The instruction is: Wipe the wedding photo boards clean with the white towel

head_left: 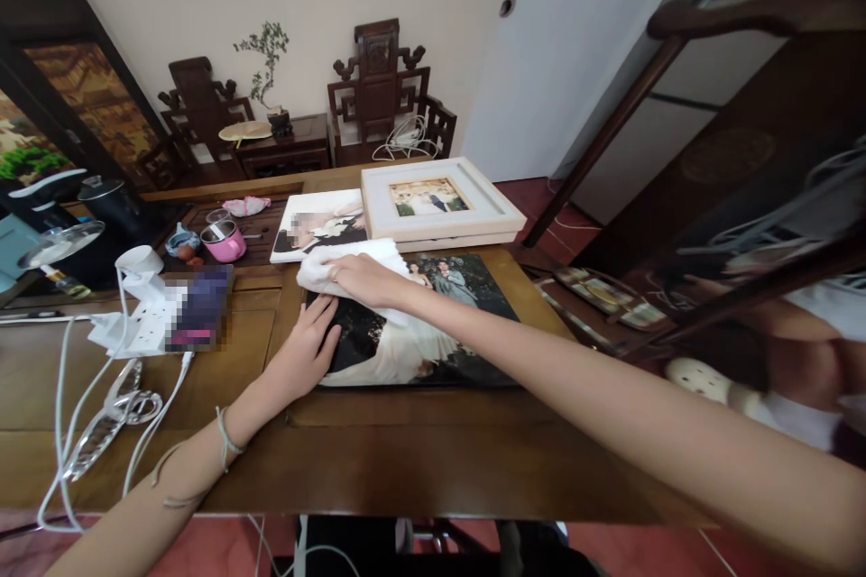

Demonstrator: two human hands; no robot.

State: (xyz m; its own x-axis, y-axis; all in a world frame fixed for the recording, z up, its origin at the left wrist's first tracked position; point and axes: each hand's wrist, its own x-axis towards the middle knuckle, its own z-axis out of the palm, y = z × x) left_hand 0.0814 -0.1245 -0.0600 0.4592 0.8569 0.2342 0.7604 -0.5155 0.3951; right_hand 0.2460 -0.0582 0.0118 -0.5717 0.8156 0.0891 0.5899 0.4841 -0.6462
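A: Containers first! Left of the couple picture [412, 350] and a bit beyond it, a pink cup [223, 242], silvery inside; whether anything's in it, I can't tell.

B: Farther left of the picture, a small blue-and-white pot [182, 241], contents hidden from here! And well behind the picture, a plant pot [279, 120] holding a little tree [265, 63].

A: Just behind the picture, the white box frame [488, 206], a small photo [433, 196] set in its middle!

B: Hands, now! The right hand [365, 278] is closed over a white cloth [317, 269], bunched at the picture's far left corner. That forearm slants in from the right, straight across the picture, covering part of it!

A: And the left hand [306, 350] lies palm down on the picture's left edge, fingers loosely spread, tips right by the cloth. There's a thin bracelet [226, 442] on that arm.

B: Edges and room! The picture lies flat on the brown table [433, 460], with a broad band of wood in front of it and a slimmer strip to its right.

A: Tight behind, though: frame and white-bordered print [342, 225] crowd the picture's far edge! Left of it, well apart, sit the power strip [145, 325] and its cords.
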